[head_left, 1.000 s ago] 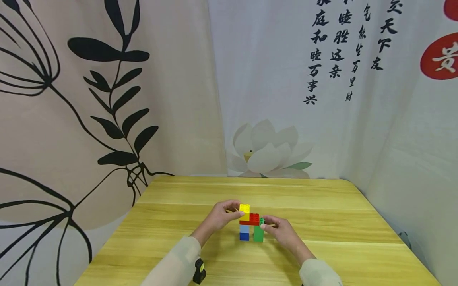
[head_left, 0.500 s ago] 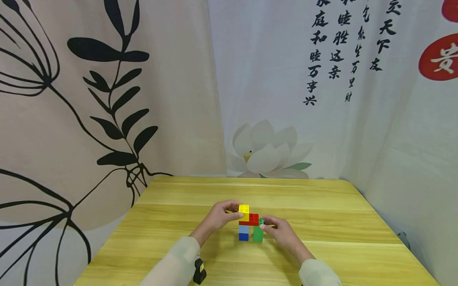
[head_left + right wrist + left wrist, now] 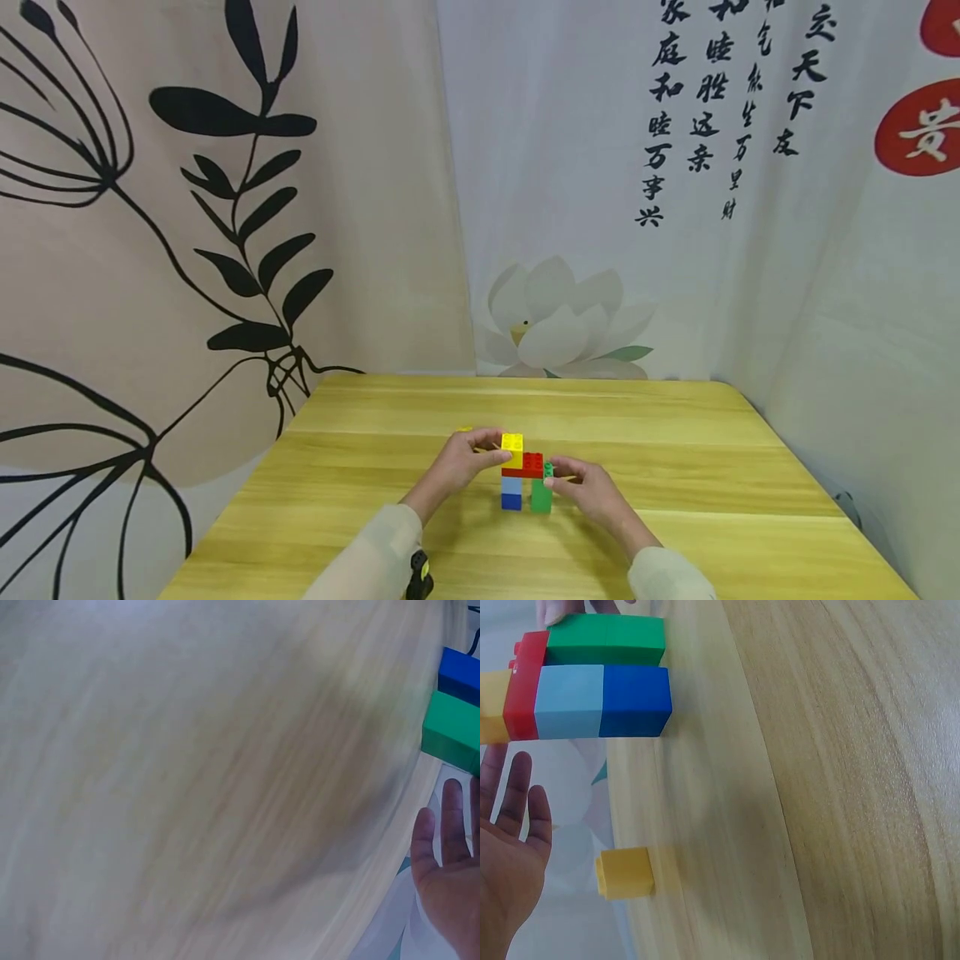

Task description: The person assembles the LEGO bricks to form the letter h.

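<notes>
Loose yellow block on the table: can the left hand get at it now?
Probably not yet: the left hand pinches the top yellow block; once that's released, nothing visible bars the way to the loose yellow block.

The toy bricks (image 3: 528,472) are coloured yellow, red, green, light blue and dark blue; the worktop (image 3: 697,454) has a yellow-brown wood grain

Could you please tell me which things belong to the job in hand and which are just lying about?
Job in hand: held yellow block, red block, light blue block, dark blue block, green column.
Just lying about, apparently: loose yellow block, standing apart.
</notes>
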The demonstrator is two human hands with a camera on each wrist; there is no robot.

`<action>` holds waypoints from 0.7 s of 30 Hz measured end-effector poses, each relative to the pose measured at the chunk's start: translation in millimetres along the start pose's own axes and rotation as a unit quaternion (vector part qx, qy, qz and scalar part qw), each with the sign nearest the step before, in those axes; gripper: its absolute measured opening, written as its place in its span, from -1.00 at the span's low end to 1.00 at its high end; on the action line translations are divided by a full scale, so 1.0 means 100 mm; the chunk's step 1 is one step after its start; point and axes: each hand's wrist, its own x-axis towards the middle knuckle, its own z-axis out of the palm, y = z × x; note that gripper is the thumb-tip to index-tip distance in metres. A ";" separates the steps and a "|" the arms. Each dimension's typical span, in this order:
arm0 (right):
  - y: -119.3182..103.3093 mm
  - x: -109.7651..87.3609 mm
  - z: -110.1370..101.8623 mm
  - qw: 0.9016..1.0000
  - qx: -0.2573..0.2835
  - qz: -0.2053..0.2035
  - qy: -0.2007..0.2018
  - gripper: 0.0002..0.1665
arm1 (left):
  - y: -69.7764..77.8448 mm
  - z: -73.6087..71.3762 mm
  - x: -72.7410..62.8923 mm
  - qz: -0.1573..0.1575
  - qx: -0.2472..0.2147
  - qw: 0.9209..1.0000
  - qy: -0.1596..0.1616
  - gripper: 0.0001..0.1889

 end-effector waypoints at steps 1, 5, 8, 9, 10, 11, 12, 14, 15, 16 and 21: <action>0.01 0.00 0.00 1.000 0.000 0.000 0.001 -0.38 | -0.01 0.00 0.00 0.002 -0.001 1.000 -0.001 -0.62; 0.04 0.02 0.02 1.000 0.003 -0.002 0.004 -0.40 | -0.02 0.01 0.01 0.007 -0.004 1.000 -0.001 -0.62; 0.05 0.02 0.03 1.000 0.012 -0.001 0.002 -0.38 | -0.03 0.01 0.00 0.009 -0.008 1.000 0.004 -0.65; 0.05 0.02 0.04 1.000 0.015 -0.001 0.001 -0.38 | -0.03 0.01 0.00 0.010 -0.011 1.000 0.005 -0.65; 0.05 0.02 0.04 1.000 0.017 0.002 -0.002 -0.37 | -0.03 0.01 -0.01 0.010 -0.014 1.000 0.006 -0.65; 0.05 0.02 0.04 1.000 0.018 0.005 -0.002 -0.37 | -0.04 0.01 -0.01 0.011 -0.015 1.000 0.007 -0.66; 0.04 0.01 0.05 1.000 0.019 0.008 -0.002 -0.38 | -0.04 0.01 -0.01 0.012 -0.016 1.000 0.007 -0.65; 0.04 0.00 0.05 1.000 0.016 0.013 -0.001 -0.39 | -0.04 0.02 -0.01 0.010 -0.017 1.000 0.006 -0.65; 0.04 0.00 0.05 1.000 0.014 0.016 0.000 -0.40 | -0.04 0.03 -0.01 0.011 -0.015 1.000 0.007 -0.64; 0.04 0.00 0.05 1.000 0.015 0.019 0.001 -0.41 | -0.04 0.03 -0.02 0.011 -0.013 1.000 0.007 -0.64; 0.03 -0.01 0.05 1.000 0.018 0.018 0.006 -0.42 | -0.05 0.03 -0.02 0.011 -0.003 1.000 0.010 -0.61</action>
